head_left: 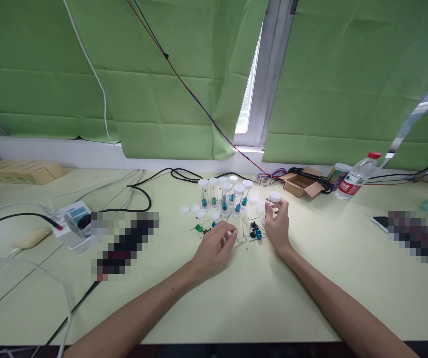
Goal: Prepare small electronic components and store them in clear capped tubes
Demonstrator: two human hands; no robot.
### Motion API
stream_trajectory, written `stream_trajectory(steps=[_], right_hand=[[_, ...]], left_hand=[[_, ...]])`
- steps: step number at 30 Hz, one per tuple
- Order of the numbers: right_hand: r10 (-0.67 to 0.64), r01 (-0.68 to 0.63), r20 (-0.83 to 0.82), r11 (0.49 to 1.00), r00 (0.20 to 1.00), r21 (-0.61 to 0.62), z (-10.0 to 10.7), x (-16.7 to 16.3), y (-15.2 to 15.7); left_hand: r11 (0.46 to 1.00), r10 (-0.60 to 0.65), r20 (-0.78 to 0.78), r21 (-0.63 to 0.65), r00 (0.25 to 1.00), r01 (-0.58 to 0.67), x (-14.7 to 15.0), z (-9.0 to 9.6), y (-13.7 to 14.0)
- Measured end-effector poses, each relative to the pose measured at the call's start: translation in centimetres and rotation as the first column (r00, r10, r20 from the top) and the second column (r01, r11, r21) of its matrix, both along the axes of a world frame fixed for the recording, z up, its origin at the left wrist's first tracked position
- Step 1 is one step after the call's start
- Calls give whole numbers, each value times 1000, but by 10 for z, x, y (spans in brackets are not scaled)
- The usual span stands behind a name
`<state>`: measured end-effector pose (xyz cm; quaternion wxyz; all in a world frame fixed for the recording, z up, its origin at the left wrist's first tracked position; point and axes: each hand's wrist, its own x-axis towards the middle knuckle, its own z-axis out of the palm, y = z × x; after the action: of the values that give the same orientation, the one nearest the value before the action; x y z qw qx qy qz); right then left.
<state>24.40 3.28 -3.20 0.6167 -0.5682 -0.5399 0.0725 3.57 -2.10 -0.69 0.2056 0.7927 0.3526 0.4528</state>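
My right hand (278, 226) is closed around a small clear tube with a white cap (274, 197); its fingers hide most of the body. My left hand (215, 248) rests low over the table, thumb and index fingertips nearly together. Whatever they pinch, if anything, is too small to make out. Behind the hands stand several clear white-capped tubes (238, 199) with blue or green pieces inside. Between my hands lie small black and blue parts (256, 231) and thin bent metal wires (242, 241). A green part (198, 228) lies left of my left hand.
Loose white caps (185, 210) lie left of the tubes. Behind my right hand are an opened cardboard box (299, 185), black cable and a red-capped water bottle (358, 177). At left are a white power strip (72, 223) and trailing cords. A phone (380, 223) lies far right.
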Motion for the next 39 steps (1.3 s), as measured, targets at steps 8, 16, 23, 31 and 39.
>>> stream_trajectory(steps=[8,16,23,31,39], right_hand=[[-8,7,23,1000,1000,7,0,1,2],[-67,65,32,997,997,52,-1,2,4],[-177,153,121,971,977,185,14,-5,-7],[-243,148,195,903,950,403,22,-9,-17],[224,-325,412,926,883,192,15,-23,-24]], left_hand=[[999,-3,-84,-36,996,0,1,-2,-1],[999,-14,-122,-51,992,8,1,0,-3],[999,-22,-152,-49,988,15,1,1,-3],[996,-61,-174,-72,983,49,2,1,-5],[994,-95,-257,-85,962,76,2,-3,-2]])
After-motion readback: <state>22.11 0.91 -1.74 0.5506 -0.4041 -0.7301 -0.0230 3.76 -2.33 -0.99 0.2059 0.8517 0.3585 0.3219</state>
